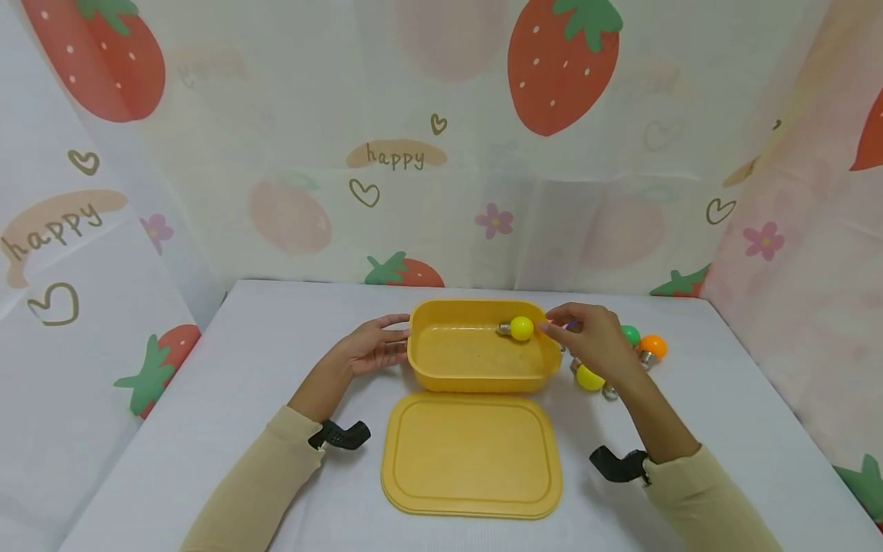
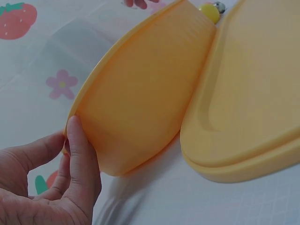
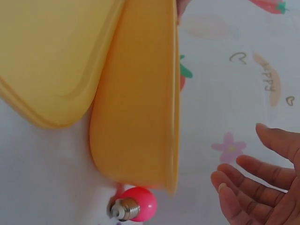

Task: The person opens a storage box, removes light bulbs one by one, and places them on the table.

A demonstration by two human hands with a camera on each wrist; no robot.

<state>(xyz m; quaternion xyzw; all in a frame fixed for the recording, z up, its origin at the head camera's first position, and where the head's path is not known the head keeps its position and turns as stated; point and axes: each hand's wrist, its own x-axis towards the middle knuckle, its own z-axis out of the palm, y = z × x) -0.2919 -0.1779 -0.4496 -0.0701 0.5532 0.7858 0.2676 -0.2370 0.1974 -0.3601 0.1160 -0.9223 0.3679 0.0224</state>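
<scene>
A yellow plastic box [image 1: 441, 379] stands with its mouth up at the middle of the table. Inside it, toward the right end, is a yellow light bulb [image 1: 522, 328] with a metal screw base. My left hand [image 1: 375, 345] touches the box's left rim; in the left wrist view its fingertips [image 2: 75, 123] sit right at the edge. Over the right rim hovers my right hand [image 1: 596, 337], beside the yellow bulb. Its fingers are spread with nothing between them in the right wrist view, where the hand [image 3: 267, 187] shows at the lower right.
The matching yellow lid [image 1: 472, 456] lies flat in front of the box. To the right are several more bulbs, among them a green [image 1: 631, 335], an orange [image 1: 652, 347], another yellow [image 1: 589, 378] and a pink bulb [image 3: 143, 204]. A strawberry-print cloth hangs behind the white table.
</scene>
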